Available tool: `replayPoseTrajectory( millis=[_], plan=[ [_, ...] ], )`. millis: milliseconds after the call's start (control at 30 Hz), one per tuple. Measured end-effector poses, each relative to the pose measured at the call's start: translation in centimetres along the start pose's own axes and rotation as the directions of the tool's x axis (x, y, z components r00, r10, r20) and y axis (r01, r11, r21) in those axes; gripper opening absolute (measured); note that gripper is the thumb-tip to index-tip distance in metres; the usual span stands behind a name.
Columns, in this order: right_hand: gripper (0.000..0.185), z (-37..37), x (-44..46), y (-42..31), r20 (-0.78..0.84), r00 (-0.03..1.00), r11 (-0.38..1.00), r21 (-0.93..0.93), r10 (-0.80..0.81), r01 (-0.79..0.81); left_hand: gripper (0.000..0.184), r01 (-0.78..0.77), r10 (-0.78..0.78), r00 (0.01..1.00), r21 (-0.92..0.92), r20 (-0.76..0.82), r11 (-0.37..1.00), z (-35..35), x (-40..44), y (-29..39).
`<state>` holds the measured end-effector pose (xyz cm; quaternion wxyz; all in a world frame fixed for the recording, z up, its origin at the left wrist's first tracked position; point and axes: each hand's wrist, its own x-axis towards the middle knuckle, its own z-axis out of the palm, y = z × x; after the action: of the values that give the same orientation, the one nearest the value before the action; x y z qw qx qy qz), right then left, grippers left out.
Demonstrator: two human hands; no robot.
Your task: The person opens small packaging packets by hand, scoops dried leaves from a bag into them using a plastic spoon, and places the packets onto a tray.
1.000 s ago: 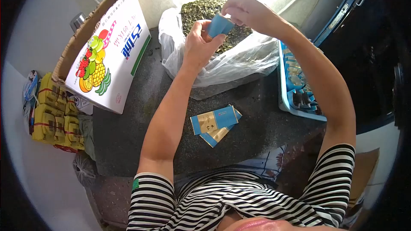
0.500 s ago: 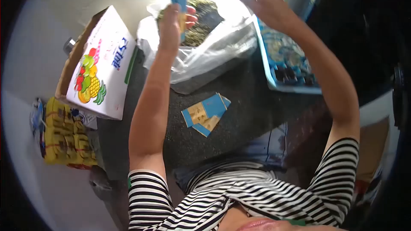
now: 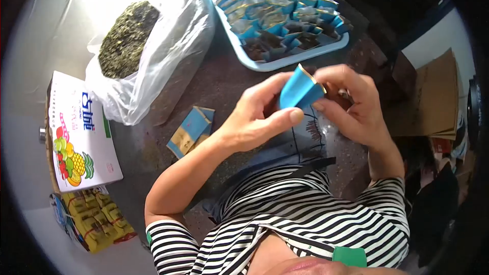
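Note:
My left hand (image 3: 257, 114) grips a small blue paper packet (image 3: 300, 89) between thumb and fingers, in front of my chest. The packet stands tilted, its gold-edged mouth facing my right hand (image 3: 356, 99). The curled thumb and fingers of that hand meet the packet's edge; what lies inside them is in shadow. Flat blue and tan packets (image 3: 192, 131) lie on the dark table to the left of my left hand. Beyond them a clear plastic bag (image 3: 170, 66) stands open, full of dried green leaves (image 3: 130, 38).
A light blue tray (image 3: 300, 62) at the back holds rows of upright filled blue packets (image 3: 275, 12). On the left stand a white carton with printed fruit (image 3: 81, 132) and yellow packages (image 3: 99, 219). Brown cardboard (image 3: 428, 94) leans at the right.
Both hands have come back toward my chest and together; the packet is now held between them. The right hand has come down from the bright area at the back. The view has shifted right.

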<state>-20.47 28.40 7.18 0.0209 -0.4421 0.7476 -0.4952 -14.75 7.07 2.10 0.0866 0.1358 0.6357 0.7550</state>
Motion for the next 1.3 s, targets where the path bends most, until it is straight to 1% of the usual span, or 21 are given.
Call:
replayPoseTrajectory(
  millis=[67,133,200,233,333,367,500,667,800,867,933,967,1000,1033,1067,1100,1133,1167,1233,1267,1300],
  plan=[
    [0.022,-1.0,-2.3,1.6,-0.039,0.992,0.990,0.073,0.120,-0.117,0.061,0.069,-0.074,0.992,0.052,0.098,0.996,0.6,1.4,-1.3],
    [0.015,-2.1,-4.4,2.8,-0.243,0.963,0.993,0.017,0.121,-0.120,0.057,-0.215,0.171,0.971,0.290,0.168,0.933,1.4,3.6,-1.8],
    [0.009,-3.8,-6.3,2.8,-0.441,0.865,0.970,0.073,0.240,-0.232,0.056,-0.379,0.344,0.917,0.715,0.203,0.588,2.2,4.9,-1.7],
    [0.009,-5.3,-7.1,3.7,-0.494,0.854,0.975,-0.053,0.162,-0.216,0.057,-0.380,0.307,0.913,0.836,0.269,0.396,2.4,5.5,-0.9],
    [0.006,-6.8,-7.1,4.1,-0.618,0.779,0.931,-0.213,0.107,-0.297,0.055,-0.528,0.296,0.719,0.771,0.629,-0.355,1.6,8.7,-2.2],
    [0.004,-7.1,-6.8,4.5,-0.611,0.789,0.921,-0.271,0.058,-0.278,0.060,-0.452,0.161,0.826,0.805,0.541,-0.385,2.3,9.2,-0.5],
    [0.005,-7.1,-4.4,5.4,-0.634,0.766,0.890,-0.402,-0.103,-0.214,0.067,-0.319,0.176,0.910,0.905,0.376,-0.280,0.1,12.2,0.2],
    [0.009,-6.0,-0.1,6.5,-0.539,0.842,0.878,-0.407,-0.009,-0.252,0.065,-0.318,0.252,0.897,0.926,0.364,-0.205,-0.9,12.4,0.3],
    [0.011,-4.0,1.7,10.9,-0.320,0.946,0.895,-0.433,-0.043,-0.106,0.063,-0.323,0.279,0.899,0.941,0.338,-0.101,-0.2,11.1,0.5],
    [0.014,-3.0,1.7,11.3,-0.290,0.957,0.911,-0.395,0.000,-0.119,0.059,-0.314,0.297,0.900,0.947,0.319,-0.068,0.1,10.1,1.3],
    [0.023,-2.1,1.4,11.3,-0.388,0.919,0.884,-0.451,-0.068,-0.125,0.055,-0.394,0.395,0.843,0.919,0.365,-0.009,-0.3,8.0,2.3],
    [0.032,-1.6,1.4,10.4,-0.433,0.901,0.897,-0.400,-0.006,-0.187,0.047,-0.389,0.463,0.804,0.919,0.373,-0.067,-0.9,6.6,3.3],
    [0.033,-1.7,1.1,8.4,-0.478,0.819,0.783,-0.356,0.317,-0.511,0.038,-0.454,0.582,0.721,0.891,0.376,-0.013,-2.4,5.5,3.4],
    [0.031,-1.1,0.7,7.8,-0.541,0.802,0.796,-0.356,0.252,-0.490,0.034,-0.447,0.611,0.683,0.891,0.400,-0.085,-4.2,3.9,3.9],
    [0.029,-1.1,-0.5,9.6,-0.555,0.831,0.926,-0.290,0.043,-0.241,0.029,-0.443,0.635,0.634,0.880,0.442,-0.171,-5.7,2.2,4.5],
    [0.023,-1.1,-0.8,8.9,-0.591,0.805,0.950,-0.217,0.057,-0.227,0.022,-0.253,0.626,0.762,0.966,0.168,0.049,-5.1,-0.9,4.5],
    [0.028,-3.1,-3.3,10.3,-0.447,0.878,0.983,0.020,0.173,-0.183,0.020,-0.106,0.582,0.813,0.973,-0.032,0.203,-4.8,-3.5,4.1],
    [0.033,-3.6,-4.4,11.2,-0.295,0.941,0.961,0.263,0.168,-0.089,0.019,0.030,0.526,0.822,0.940,-0.217,0.341,-5.2,-5.5,3.5],
    [0.032,-0.1,-4.5,10.2,-0.321,0.891,0.851,0.512,0.320,-0.121,0.019,0.099,0.527,0.813,0.952,-0.246,0.291,-6.8,-9.0,1.6],
    [0.033,2.1,-3.8,8.9,-0.304,0.860,0.764,0.630,0.410,-0.141,0.023,0.234,0.461,0.815,0.927,-0.351,0.293,-6.6,-10.8,0.9],
    [0.033,3.6,-3.4,8.2,-0.175,0.883,0.659,0.730,0.436,-0.181,0.029,0.349,0.390,0.805,0.889,-0.447,0.297,-6.0,-11.9,0.6]
  ],
)
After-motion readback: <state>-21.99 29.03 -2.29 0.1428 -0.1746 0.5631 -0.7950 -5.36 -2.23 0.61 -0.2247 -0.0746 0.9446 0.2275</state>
